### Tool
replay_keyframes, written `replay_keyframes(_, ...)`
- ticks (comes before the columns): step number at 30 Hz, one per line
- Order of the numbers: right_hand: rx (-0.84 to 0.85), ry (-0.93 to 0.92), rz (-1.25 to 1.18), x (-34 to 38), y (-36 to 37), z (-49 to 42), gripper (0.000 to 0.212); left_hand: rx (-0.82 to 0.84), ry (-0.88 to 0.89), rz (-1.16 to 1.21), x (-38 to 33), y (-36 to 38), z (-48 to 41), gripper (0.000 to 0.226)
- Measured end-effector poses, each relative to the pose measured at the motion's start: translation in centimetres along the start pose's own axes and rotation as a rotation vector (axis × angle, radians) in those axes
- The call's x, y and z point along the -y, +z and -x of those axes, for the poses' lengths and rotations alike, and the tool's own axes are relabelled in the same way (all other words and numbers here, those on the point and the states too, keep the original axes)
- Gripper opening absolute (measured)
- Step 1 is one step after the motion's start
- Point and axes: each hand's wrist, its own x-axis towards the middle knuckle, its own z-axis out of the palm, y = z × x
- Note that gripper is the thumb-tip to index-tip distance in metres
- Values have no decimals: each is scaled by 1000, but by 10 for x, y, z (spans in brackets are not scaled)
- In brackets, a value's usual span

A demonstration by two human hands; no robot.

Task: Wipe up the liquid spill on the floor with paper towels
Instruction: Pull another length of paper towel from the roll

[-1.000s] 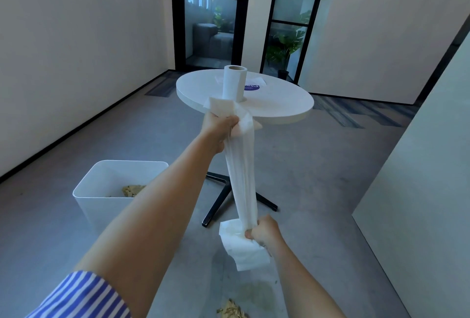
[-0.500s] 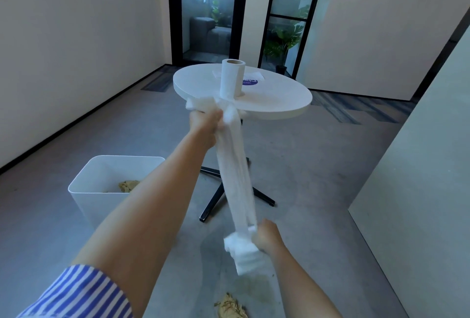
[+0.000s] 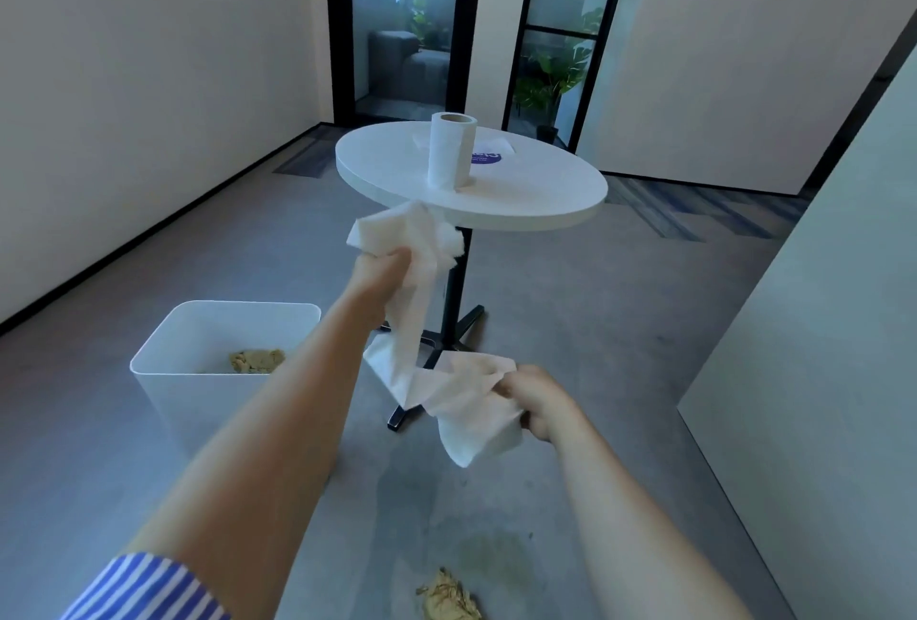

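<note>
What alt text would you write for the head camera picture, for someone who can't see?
The left hand and right hand hold a strip of paper towel above a stain and a dirty wad on the floor. Behind are a round table with a roll and a white bin.

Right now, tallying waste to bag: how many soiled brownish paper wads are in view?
2. One wad lies inside the white rectangular plastic bin, left; another wad lies on the grey floor by the greenish spill. The bin's wall may hide more.
</note>
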Motion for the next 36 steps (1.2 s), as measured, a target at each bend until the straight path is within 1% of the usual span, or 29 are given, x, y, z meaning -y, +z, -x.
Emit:
replay_keyframes(2, 55, 0, -17, 7, -3, 2, 9, 102, -36, 13, 16, -1, 11, 15)
replay_keyframes(3, 69, 3, -15, 11, -4, 4, 9, 158, -69, 10, 24, -1, 18, 16)
replay_keyframes(5, 58, 18, 12, 17, -4, 3, 10, 260, -147, -3, 38, 1, 31, 28)
replay_keyframes(7, -13, 31, 11, 22, -2, -2, 13, 371, -174, -15, 50, 5, 44, 36)
replay_keyframes(10, -103, 45, -16, 28, 2, -15, 30, 519, -91, -82, 60, 16, 60, 47)
replay_keyframes(11, -115, 50, -23, 30, 3, -18, 30, 553, -45, -133, 62, 20, 64, 48)
replay_keyframes(13, -150, 54, -41, 31, 4, -20, 22, 587, 32, -274, 65, 26, 68, 52)
replay_keyframes(15, -172, 47, -57, 37, 5, -12, 14, 563, 99, -368, 68, 30, 70, 50)
replay_keyframes(17, -135, 57, -111, 40, 3, -7, 16, 460, 166, -413, 72, 33, 70, 43)
replay_keyframes(18, -93, 68, -141, 41, 0, -4, 19, 400, 171, -421, 74, 34, 69, 39)
replay_keyframes(20, 23, 64, -213, 41, -6, 1, 19, 348, 136, -334, 78, 31, 67, 38)
replay_keyframes(22, 190, 18, -320, 39, -15, 7, 19, 362, 85, -184, 82, 26, 65, 46)
replay_keyframes(23, 259, -7, -372, 38, -19, 11, 18, 367, 84, -139, 80, 23, 65, 45)
replay_keyframes(24, 292, -30, -407, 35, -23, 13, 19, 379, 94, -96, 79, 21, 66, 40)
replay_keyframes(27, 385, -130, -481, 29, -31, 18, 35, 389, 86, 56, 73, 20, 69, 20)
replay_keyframes(29, 423, -180, -477, 27, -32, 21, 35, 349, 80, 102, 71, 21, 69, 14)
replay_keyframes(30, 425, -194, -467, 27, -31, 23, 34, 324, 70, 114, 71, 22, 69, 13)
replay_keyframes(32, 370, -194, -448, 29, -26, 22, 29, 276, 45, 135, 72, 22, 68, 14)
replay_keyframes(33, 305, -196, -414, 32, -22, 22, 24, 252, 28, 145, 72, 23, 68, 15)
replay_keyframes(35, 103, -191, -265, 39, -14, 21, 8, 206, -12, 144, 72, 25, 68, 13)
replay_keyframes(36, -4, -197, -187, 42, -11, 22, 6, 189, -25, 128, 72, 26, 70, 13)
